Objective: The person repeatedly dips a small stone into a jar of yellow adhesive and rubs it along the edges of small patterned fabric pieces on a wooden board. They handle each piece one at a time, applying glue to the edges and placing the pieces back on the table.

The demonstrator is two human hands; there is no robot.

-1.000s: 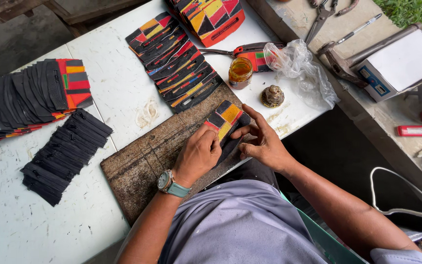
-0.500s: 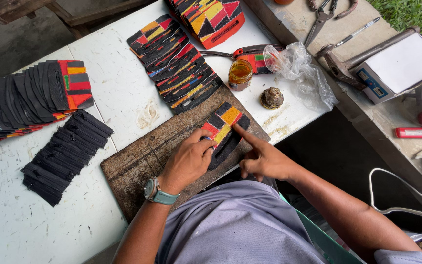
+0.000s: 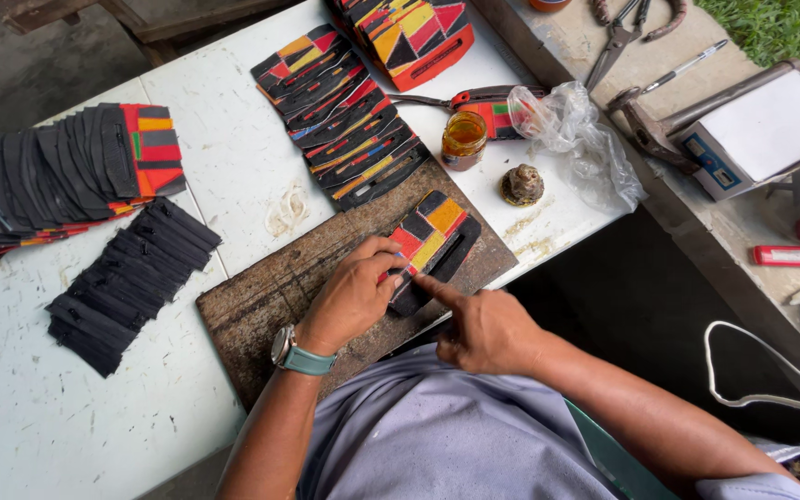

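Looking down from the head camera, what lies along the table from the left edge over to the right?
Fanned stack of dark pieces → black strips pile → left hand → colourful patchwork piece → amber jar → clear plastic bag → white box
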